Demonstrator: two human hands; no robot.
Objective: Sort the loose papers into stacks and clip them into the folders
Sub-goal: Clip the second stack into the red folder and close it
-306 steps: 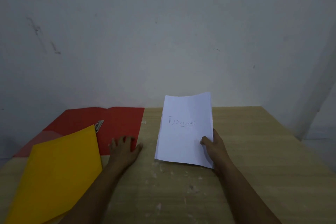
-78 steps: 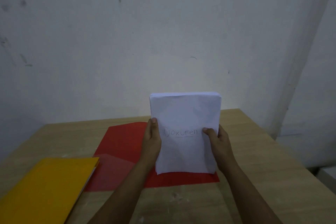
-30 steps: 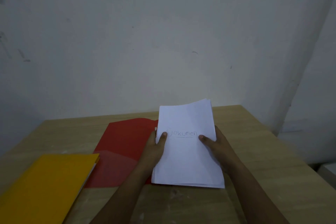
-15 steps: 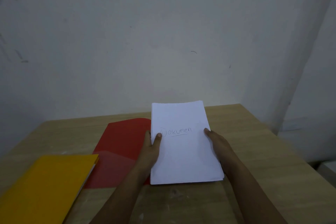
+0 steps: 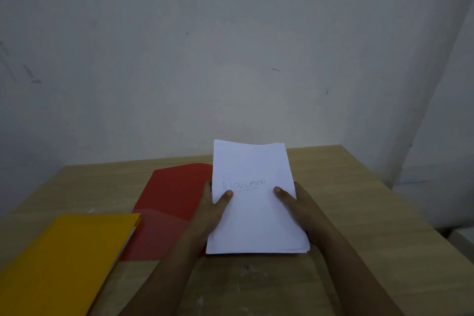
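A stack of white paper (image 5: 252,215) with "Dokumen" handwritten on the top sheet is held tilted over the right half of an open red folder (image 5: 170,195). My left hand (image 5: 214,209) grips the stack's left edge, thumb on top. My right hand (image 5: 298,206) grips the right edge, thumb on top and fingers underneath. The stack's lower edges are slightly fanned at the near right corner. A shut yellow folder (image 5: 66,256) lies at the near left, overlapping the red folder's corner.
The wooden table (image 5: 364,213) meets a pale wall (image 5: 230,59) at its far edge. Its right edge drops off beside a white object (image 5: 464,238) at floor level. Bare wood shows right of the paper and near me.
Over the last second the stack stayed in both hands and shifted slightly left, with its top edge tilting. Earlier it stood upright on the folder; before that, my right hand alone held it.
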